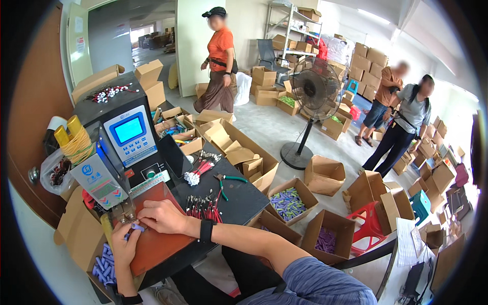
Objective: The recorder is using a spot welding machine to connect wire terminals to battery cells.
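Observation:
My left hand is closed on a small purple battery cell, held just below the metal head of a bench machine with a lit blue screen. Over the reddish-brown mat, my right hand has its fingers pinched together beside the cell. What those fingers hold, if anything, is too small to make out. More purple cells fill a box under my left forearm. Bundles of red wire leads with white connectors and dark-tipped leads lie right of the mat.
Green-handled pliers and a dark phone-like slab rest on the black table. Boxes of cells stand on the floor to the right, near a standing fan. One person walks behind the table; two others stand at right.

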A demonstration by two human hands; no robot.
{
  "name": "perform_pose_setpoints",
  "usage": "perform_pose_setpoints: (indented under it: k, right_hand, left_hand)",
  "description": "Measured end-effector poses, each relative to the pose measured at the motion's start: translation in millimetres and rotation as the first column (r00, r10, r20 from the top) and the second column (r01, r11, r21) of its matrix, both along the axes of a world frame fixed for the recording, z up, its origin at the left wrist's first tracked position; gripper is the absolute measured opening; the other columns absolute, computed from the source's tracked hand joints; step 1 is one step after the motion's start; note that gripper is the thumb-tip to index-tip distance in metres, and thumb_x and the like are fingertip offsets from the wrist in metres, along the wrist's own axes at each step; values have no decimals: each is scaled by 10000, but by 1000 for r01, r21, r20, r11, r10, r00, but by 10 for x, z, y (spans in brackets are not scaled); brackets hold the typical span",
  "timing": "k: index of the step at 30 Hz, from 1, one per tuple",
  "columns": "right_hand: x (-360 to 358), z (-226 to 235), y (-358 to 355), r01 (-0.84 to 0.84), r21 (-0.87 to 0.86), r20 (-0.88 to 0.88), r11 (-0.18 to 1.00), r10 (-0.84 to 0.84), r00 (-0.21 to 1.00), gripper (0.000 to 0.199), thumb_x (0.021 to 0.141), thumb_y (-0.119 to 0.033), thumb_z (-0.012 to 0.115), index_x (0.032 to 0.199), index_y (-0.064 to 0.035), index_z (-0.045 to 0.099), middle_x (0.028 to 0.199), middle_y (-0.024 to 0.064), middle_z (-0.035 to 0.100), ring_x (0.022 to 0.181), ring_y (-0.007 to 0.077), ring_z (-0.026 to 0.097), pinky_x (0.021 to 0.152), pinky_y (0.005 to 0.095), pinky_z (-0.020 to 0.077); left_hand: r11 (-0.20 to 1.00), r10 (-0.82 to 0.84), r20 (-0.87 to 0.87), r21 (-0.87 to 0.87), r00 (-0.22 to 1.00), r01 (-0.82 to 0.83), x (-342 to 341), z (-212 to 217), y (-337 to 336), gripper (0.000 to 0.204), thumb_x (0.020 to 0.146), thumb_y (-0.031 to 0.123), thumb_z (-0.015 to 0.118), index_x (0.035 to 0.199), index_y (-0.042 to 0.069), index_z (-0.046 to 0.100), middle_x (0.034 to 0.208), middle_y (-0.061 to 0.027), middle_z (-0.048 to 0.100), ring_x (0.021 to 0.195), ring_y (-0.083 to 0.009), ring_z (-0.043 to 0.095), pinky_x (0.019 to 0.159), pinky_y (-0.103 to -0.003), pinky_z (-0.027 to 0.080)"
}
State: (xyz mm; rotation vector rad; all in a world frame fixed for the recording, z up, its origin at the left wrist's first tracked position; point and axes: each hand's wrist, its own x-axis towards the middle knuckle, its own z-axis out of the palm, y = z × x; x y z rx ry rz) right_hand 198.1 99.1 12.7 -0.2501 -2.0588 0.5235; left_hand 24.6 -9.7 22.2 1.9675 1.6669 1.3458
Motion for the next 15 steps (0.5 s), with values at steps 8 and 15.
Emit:
perform_pose_setpoints:
  k: [8, 15]
  right_hand:
    - [14, 39, -25, -49, -64, -8, 997, 48, 999, 71, 796, -95, 668, 818, -53, 615, 777, 109, 553, 713, 332, 601, 610, 415, 490]
    - [-15, 14, 38, -67, -78, -4, 995, 67, 998, 56, 810, -72, 659, 851, -34, 649, 820, 124, 643, 755, 312, 646, 662, 368, 517]
  left_hand:
    - [998, -22, -12, -55, 1000, 21, -1, 6, -57, 251, 791, 40, 679, 1031, -32, 676, 937, -157, 639, 860, -243, 624, 758, -297, 473]
    - [997, -77, -24, 30, 997, 77, -53, -84, 52, 250, 820, 77, 683, 1061, 11, 678, 1008, -164, 662, 942, -271, 634, 813, -343, 487]
